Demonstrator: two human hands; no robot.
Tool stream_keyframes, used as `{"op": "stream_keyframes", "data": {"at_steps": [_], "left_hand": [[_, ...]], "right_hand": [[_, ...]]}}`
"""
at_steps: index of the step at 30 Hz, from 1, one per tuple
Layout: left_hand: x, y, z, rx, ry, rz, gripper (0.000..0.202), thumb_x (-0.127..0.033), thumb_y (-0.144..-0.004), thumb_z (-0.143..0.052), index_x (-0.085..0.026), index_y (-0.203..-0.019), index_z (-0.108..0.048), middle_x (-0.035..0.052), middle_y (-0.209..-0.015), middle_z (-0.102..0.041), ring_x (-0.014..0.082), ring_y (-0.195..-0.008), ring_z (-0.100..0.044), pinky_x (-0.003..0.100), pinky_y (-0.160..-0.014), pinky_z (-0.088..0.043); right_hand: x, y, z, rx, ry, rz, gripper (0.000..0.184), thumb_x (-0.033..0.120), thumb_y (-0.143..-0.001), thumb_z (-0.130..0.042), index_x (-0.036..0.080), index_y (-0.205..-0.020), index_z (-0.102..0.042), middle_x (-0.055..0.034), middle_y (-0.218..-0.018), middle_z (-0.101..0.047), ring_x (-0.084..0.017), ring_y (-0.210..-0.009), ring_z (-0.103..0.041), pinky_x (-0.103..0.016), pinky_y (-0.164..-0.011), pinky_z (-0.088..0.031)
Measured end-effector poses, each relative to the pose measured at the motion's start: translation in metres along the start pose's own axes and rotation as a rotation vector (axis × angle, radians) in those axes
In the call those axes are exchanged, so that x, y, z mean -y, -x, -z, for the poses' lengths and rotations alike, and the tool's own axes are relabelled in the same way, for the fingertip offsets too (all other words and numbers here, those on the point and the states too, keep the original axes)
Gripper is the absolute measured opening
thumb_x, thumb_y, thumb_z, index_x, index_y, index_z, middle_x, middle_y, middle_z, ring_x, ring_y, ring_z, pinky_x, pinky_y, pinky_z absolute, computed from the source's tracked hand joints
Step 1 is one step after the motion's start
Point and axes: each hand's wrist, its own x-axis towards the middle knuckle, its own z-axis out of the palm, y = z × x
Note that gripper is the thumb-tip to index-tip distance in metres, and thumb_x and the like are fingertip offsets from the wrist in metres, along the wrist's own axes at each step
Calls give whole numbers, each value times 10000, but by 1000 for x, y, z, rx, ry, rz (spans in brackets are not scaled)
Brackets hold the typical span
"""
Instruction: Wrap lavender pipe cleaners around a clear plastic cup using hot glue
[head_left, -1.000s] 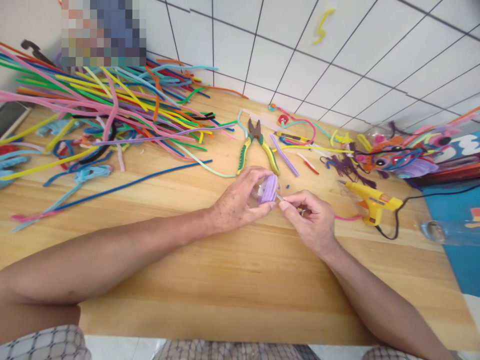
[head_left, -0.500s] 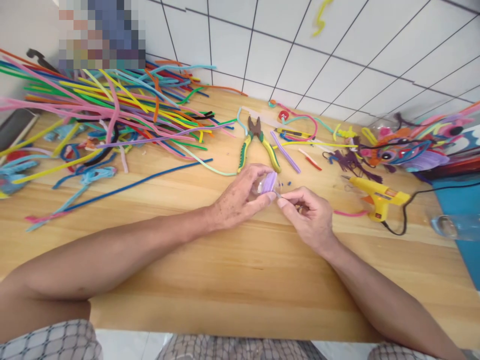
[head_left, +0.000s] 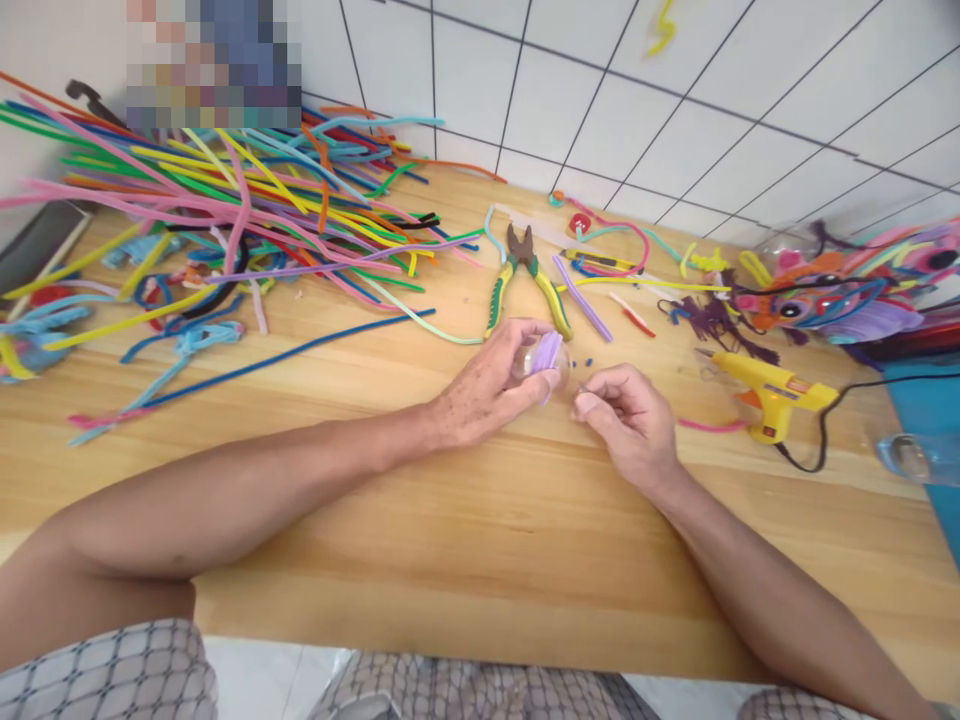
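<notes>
My left hand (head_left: pixel 484 390) is closed around a small clear plastic piece, perhaps a bottle part, with a purple pipe cleaner band (head_left: pixel 547 352) on it. A short purple end sticks out below my left thumb. Just to the right, my right hand (head_left: pixel 634 425) pinches something tiny and dark between thumb and forefinger, too small to make out. The two hands are apart, with a narrow gap over the table. Small blue bits (head_left: pixel 589 362) lie beyond that gap. Green-and-yellow pliers (head_left: pixel 529 280) rest behind my left hand, their handles spread.
A pile of coloured pipe cleaners (head_left: pixel 285 200) spreads over the left. On the right lie a yellow glue gun (head_left: pixel 776 390) with a black cord, a clear bottle (head_left: pixel 919 458) and colourful pipe cleaner figures (head_left: pixel 817 290). A yellow cutter knife (head_left: pixel 600 263) lies near the tiled wall (head_left: pixel 570 90).
My right hand has drawn away to the right from the clear piece, which it was touching or nearly touching. My left hand keeps its hold. The whole view has shifted slightly.
</notes>
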Motion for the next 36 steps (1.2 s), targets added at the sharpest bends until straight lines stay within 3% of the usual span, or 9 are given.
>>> {"op": "stream_keyframes", "data": {"at_steps": [6,11,14,28,36], "left_hand": [[1,-1,-1,-11,-10,-2,469,-488,-1049,-644,-220,-1411,-515,163,-1418,-655,302,-1369,-631,523,-1223,-493],[1,-2,-2,-4,-17,-4,467,-465,-1043,-642,-219,-1416,-508,159,-1427,-652,297,-1387,-622,517,-1224,-498],[0,-3,-2,-5,-10,4,465,-461,-1031,-640,-211,-1404,-519,169,-1442,-649,313,-1403,-614,529,-1223,-497],[0,-5,-5,-27,-2,25,478,-363,-942,-657,-194,-1367,-518,169,-1423,-640,322,-1392,-619,525,-1217,-506],[2,-4,-5,-22,14,26,520,-402,-949,-685,-186,-1398,-536,160,-1448,-633,306,-1412,-603,504,-1247,-484]], "right_hand": [[-5,-3,-17,-97,-10,8,295,276,-890,-827,275,-1082,-603,79,-756,-567,-128,-643,-562,-281,-627,-497],[-14,-5,-24,-102,38,104,472,286,-865,-862,289,-1257,-599,31,-928,-603,-185,-876,-646,-382,-850,-567],[-19,-5,-23,-104,76,131,511,301,-871,-873,299,-1298,-594,18,-968,-619,-202,-926,-655,-413,-905,-570],[-21,-5,-23,-96,130,161,541,317,-881,-888,294,-1328,-584,14,-987,-636,-202,-931,-658,-411,-905,-571],[-19,-5,-23,-93,94,145,540,341,-870,-911,297,-1304,-592,11,-996,-624,-203,-937,-653,-402,-896,-572]]}}
